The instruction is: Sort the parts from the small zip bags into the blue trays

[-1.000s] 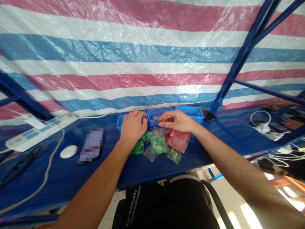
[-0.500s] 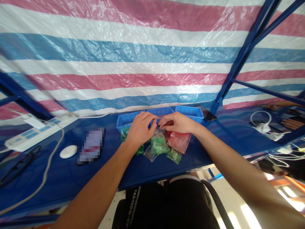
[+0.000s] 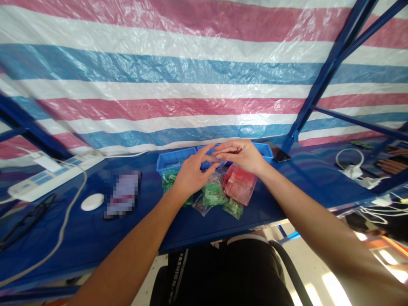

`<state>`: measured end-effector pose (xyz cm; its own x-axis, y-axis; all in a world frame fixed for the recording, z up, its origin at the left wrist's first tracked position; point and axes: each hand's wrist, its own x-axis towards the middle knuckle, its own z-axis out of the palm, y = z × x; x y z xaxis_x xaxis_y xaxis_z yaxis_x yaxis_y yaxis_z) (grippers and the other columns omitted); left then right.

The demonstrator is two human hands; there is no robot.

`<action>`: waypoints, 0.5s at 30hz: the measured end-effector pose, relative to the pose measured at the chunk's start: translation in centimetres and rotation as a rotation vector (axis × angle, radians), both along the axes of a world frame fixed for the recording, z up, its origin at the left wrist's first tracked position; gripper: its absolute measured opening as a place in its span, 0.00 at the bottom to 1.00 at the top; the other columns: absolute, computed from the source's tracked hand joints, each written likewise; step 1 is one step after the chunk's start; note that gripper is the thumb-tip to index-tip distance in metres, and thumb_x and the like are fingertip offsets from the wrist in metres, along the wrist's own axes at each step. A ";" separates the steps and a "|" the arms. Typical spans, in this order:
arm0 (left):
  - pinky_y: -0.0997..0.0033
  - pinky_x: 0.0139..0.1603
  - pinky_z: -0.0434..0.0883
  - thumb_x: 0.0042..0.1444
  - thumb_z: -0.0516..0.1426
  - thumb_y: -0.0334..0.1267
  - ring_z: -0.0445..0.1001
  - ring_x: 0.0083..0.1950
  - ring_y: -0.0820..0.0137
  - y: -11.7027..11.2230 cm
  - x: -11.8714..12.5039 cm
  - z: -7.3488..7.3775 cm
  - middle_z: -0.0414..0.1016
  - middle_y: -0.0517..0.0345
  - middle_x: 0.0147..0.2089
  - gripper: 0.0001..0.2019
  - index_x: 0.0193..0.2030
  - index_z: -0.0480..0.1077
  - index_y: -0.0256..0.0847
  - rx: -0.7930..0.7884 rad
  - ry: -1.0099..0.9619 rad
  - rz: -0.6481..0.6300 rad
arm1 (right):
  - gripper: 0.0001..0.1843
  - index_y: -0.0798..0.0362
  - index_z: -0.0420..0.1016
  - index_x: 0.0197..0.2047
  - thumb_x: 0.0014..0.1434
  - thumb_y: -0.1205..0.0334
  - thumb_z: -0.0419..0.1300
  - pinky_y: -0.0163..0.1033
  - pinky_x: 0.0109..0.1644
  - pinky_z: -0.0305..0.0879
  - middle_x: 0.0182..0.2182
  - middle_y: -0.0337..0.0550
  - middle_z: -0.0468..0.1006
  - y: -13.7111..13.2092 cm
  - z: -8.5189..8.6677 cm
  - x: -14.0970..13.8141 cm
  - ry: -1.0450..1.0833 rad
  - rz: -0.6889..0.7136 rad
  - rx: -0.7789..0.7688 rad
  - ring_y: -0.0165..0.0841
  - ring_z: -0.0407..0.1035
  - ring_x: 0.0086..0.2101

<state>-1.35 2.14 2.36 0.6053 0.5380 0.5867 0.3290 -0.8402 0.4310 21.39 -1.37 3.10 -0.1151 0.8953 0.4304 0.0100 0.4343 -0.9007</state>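
Close together above the blue trays, my two hands meet at the fingertips. My left hand (image 3: 193, 172) is closed, thumb and fingers pinching at something small and see-through that I cannot make out. My right hand (image 3: 240, 155) is also closed, its thumb and fingers pressed together at the same spot; what they hold is mostly hidden. Just below lie a red zip bag (image 3: 240, 187), a green zip bag (image 3: 213, 194) and a clear bag (image 3: 200, 206). More green bags (image 3: 170, 176) rest by my left wrist.
Behind my hands stand blue trays (image 3: 175, 159) in a row. A dark phone (image 3: 280, 155) lies right of them. Leftward are a pixelated object (image 3: 123, 195), a round white disc (image 3: 92, 202), a power strip (image 3: 47, 178) and glasses (image 3: 27, 221). Another person's hand (image 3: 393, 165) shows far right.
Both hands have shifted slightly right and up, and their fingertips have come together. The bags on the table lie where they were.
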 end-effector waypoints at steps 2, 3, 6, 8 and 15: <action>0.54 0.65 0.76 0.69 0.63 0.40 0.85 0.53 0.61 -0.1 0.0 0.3 0.87 0.59 0.52 0.31 0.76 0.61 0.47 -0.036 -0.033 0.004 | 0.24 0.50 0.86 0.47 0.52 0.46 0.80 0.49 0.55 0.81 0.45 0.47 0.90 0.0 -0.1 -0.1 0.010 0.012 -0.007 0.42 0.85 0.47; 0.56 0.64 0.77 0.69 0.63 0.39 0.85 0.51 0.62 -0.2 0.0 0.3 0.87 0.60 0.51 0.32 0.76 0.61 0.47 -0.052 -0.046 0.001 | 0.24 0.50 0.86 0.47 0.52 0.46 0.80 0.49 0.55 0.81 0.45 0.47 0.90 0.0 -0.1 -0.2 0.012 0.018 -0.010 0.42 0.85 0.47; 0.60 0.60 0.78 0.67 0.64 0.37 0.85 0.49 0.64 -0.3 0.2 0.3 0.87 0.61 0.50 0.33 0.76 0.61 0.48 -0.082 -0.076 -0.008 | 0.25 0.49 0.85 0.49 0.52 0.47 0.80 0.48 0.53 0.81 0.44 0.46 0.90 0.0 -0.2 -0.3 0.017 0.034 -0.015 0.41 0.85 0.46; 0.61 0.59 0.78 0.66 0.63 0.36 0.85 0.49 0.65 -0.3 0.3 0.2 0.87 0.61 0.49 0.32 0.75 0.62 0.48 -0.080 -0.095 -0.013 | 0.25 0.49 0.84 0.50 0.52 0.49 0.80 0.46 0.52 0.81 0.44 0.45 0.89 0.1 -0.2 -0.3 0.025 0.043 -0.004 0.39 0.85 0.44; 0.61 0.55 0.78 0.65 0.62 0.35 0.83 0.46 0.65 0.1 0.3 0.2 0.85 0.59 0.48 0.32 0.75 0.63 0.47 -0.076 -0.174 0.010 | 0.26 0.51 0.81 0.52 0.53 0.51 0.79 0.41 0.47 0.79 0.41 0.44 0.87 0.3 -0.3 -0.1 -0.033 0.021 -0.026 0.35 0.82 0.40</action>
<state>-1.09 2.27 2.56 0.4924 0.5902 0.6397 0.2522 -0.8002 0.5441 21.30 -1.08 2.84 -0.1474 0.9035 0.4024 0.0309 0.4109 -0.9112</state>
